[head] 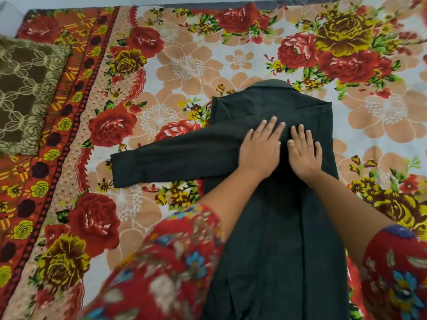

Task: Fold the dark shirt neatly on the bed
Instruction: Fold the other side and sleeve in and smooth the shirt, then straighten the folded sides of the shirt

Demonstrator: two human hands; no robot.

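Spreading across the floral-printed bedsheet (184,65), the long dark green cloth shirt (272,227) lies collar away from us, one sleeve (161,158) stretched out to the left. We judge it soft, light and limp, best pinched at cuff or seam. Our left hand (260,148) and right hand (303,153) press flat on it, fingers extended, grasping nothing.

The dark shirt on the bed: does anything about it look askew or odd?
One sleeve of the dark shirt juts out sideways across the floral bedsheet, not yet folded in. Otherwise it lies flat, both hands pressing its middle: left hand, right hand. No damage shows.
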